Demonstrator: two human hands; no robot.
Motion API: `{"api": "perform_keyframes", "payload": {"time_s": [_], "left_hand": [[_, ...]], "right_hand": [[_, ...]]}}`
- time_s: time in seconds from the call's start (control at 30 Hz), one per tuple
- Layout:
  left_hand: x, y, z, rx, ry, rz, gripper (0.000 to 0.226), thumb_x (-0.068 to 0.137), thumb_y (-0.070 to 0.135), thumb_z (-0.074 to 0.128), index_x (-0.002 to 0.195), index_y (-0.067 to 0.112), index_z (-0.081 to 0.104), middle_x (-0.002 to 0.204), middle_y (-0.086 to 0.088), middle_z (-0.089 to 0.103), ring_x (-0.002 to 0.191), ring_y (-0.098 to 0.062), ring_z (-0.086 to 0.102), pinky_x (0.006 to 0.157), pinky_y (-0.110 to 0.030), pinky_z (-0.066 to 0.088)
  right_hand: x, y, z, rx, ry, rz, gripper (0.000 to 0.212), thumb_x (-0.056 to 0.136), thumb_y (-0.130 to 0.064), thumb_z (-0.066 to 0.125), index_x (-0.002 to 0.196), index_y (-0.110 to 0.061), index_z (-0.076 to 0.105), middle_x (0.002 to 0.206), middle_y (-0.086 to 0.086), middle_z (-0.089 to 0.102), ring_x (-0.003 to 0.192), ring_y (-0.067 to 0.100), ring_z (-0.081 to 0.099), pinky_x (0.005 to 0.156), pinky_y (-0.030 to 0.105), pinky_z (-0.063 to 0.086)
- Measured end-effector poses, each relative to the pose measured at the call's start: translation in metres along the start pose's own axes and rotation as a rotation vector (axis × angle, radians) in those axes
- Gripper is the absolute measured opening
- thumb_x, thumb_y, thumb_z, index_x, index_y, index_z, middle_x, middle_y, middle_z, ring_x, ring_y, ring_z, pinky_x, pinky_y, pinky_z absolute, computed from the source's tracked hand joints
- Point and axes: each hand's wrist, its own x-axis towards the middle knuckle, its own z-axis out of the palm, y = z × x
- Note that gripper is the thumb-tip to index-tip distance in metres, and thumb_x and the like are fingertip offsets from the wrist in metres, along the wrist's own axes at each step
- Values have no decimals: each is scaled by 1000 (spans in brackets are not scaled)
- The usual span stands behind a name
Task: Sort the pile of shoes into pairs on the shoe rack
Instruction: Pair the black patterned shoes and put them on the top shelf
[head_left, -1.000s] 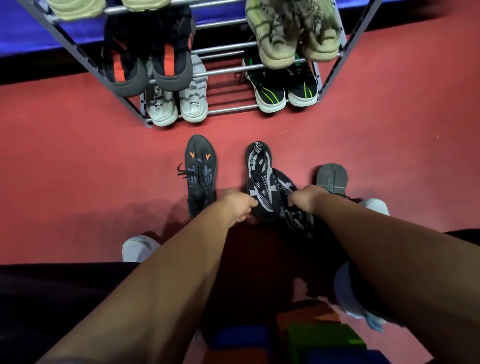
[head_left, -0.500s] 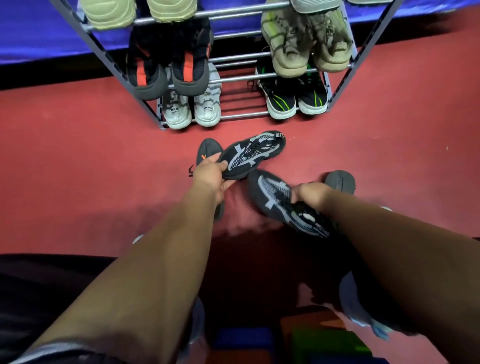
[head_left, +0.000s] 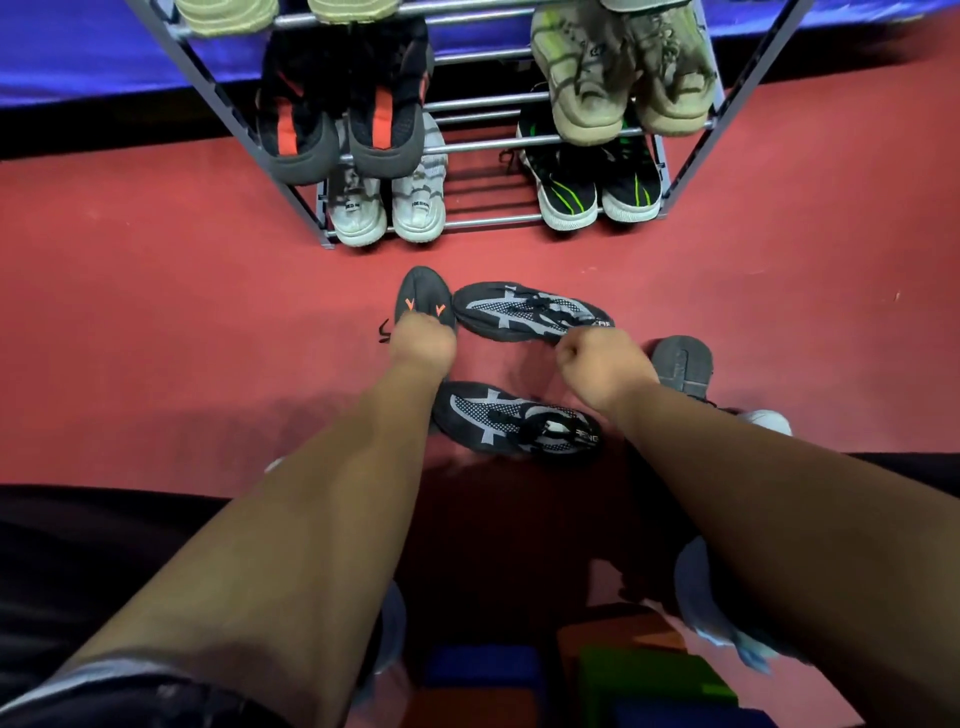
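Two black shoes with a grey pattern lie on their sides on the red floor, one farther away (head_left: 524, 310) and one nearer (head_left: 511, 422). My right hand (head_left: 602, 366) is curled at the heel of the farther one and seems to pinch it. My left hand (head_left: 423, 344) curls down over a black shoe with orange marks (head_left: 423, 299), hiding its laces and heel. A grey-soled shoe (head_left: 681, 364) lies behind my right wrist. The metal shoe rack (head_left: 488, 148) stands ahead.
The rack's bottom shelf holds a white pair (head_left: 387, 205) and a black-and-green pair (head_left: 597, 189). Above them sit a black-and-red pair (head_left: 343, 119) and a beige pair (head_left: 623, 88). Coloured blocks (head_left: 623, 680) lie by my legs. A blue mat (head_left: 78, 57) lies behind the rack.
Both patterned shoes went from my hands down to the floor, lying sideways. My left hand let go of one and moved onto the black shoe with orange marks. My right hand shifted to the farther shoe's heel.
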Motion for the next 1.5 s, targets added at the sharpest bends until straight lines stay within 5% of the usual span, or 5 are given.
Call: {"api": "perform_keyframes", "payload": {"time_s": [0.33, 0.6, 0.97, 1.3, 1.5], "left_hand": [[-19, -44, 13, 677, -1, 52, 43, 98, 8, 56, 141, 10, 50, 137, -16, 64, 125, -38, 64, 103, -45, 52], [4, -1, 11, 163, -45, 140, 9, 92, 14, 64, 98, 20, 65, 108, -1, 72, 105, -26, 69, 93, -30, 55], [7, -19, 34, 86, -216, -51, 42, 81, 13, 71, 114, 31, 54, 98, 1, 72, 94, -25, 72, 89, -42, 63], [13, -7, 45, 21, 11, 70, 38, 96, 11, 64, 133, 15, 59, 117, -4, 70, 103, -22, 66, 95, -25, 51], [-2, 19, 38, 318, -64, 37, 56, 92, 35, 64, 139, 5, 55, 128, -14, 70, 114, -36, 69, 97, -36, 54]], "right_hand": [[28, 22, -10, -160, -74, 62, 90, 83, -39, 76, 162, -36, 35, 168, 12, 29, 142, 44, 47, 119, 48, 40], [42, 4, -12, -446, -168, 57, 46, 94, -28, 64, 139, -31, 58, 151, 10, 39, 130, 40, 47, 109, 52, 44], [59, 4, -21, -499, -222, 129, 64, 97, -28, 65, 157, -36, 44, 151, 12, 39, 137, 43, 46, 111, 55, 48], [46, 5, -18, -632, -620, 212, 13, 97, -11, 60, 105, -6, 68, 101, 12, 68, 94, 26, 66, 90, 37, 54], [33, 34, 3, -491, -570, 241, 79, 81, -66, 69, 143, -18, 65, 143, 13, 63, 126, 31, 63, 111, 41, 51]]}}
